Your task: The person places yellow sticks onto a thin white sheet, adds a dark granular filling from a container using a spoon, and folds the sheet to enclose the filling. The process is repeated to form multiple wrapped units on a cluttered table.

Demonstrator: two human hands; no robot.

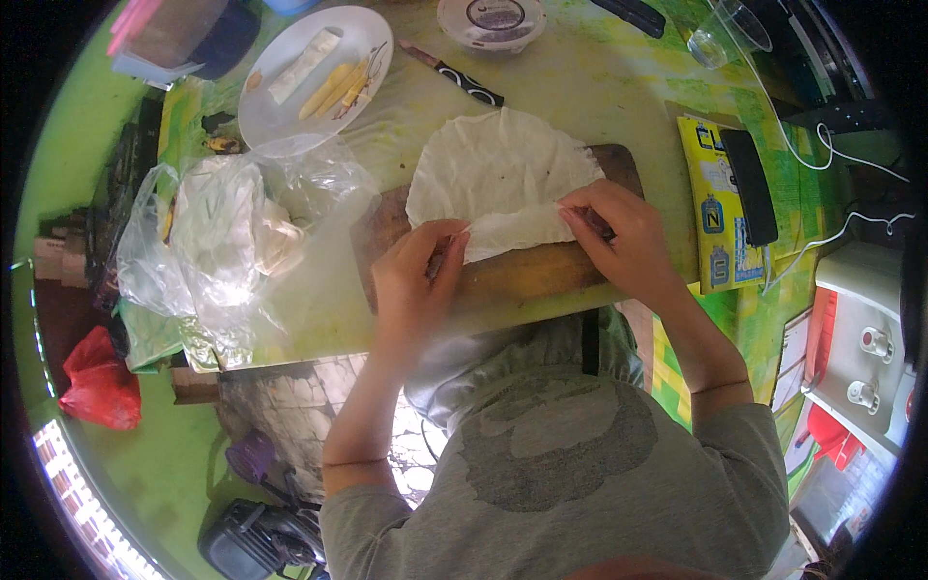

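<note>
A thin, pale round pastry wrapper (498,159) lies on a wooden cutting board (512,280) in front of me. Its near edge is folded over in a strip. My left hand (420,266) pinches the left end of that fold between thumb and fingers. At the right end, my right hand (619,232) pinches the fold in the same way. Whether anything lies inside the fold is hidden. Beyond the wrapper rests a small knife (454,77) with a black patterned handle. A white plate (271,126) holds a rolled wrapper (304,66) and yellow banana-like pieces (333,92).
A clear plastic bag (217,222) with pale sheets inside sits left of the board. At the back stand a lidded round tub (491,21) and a clear cup (730,34). A black phone (750,188) lies on a yellow pack (706,213) at right, near white cables.
</note>
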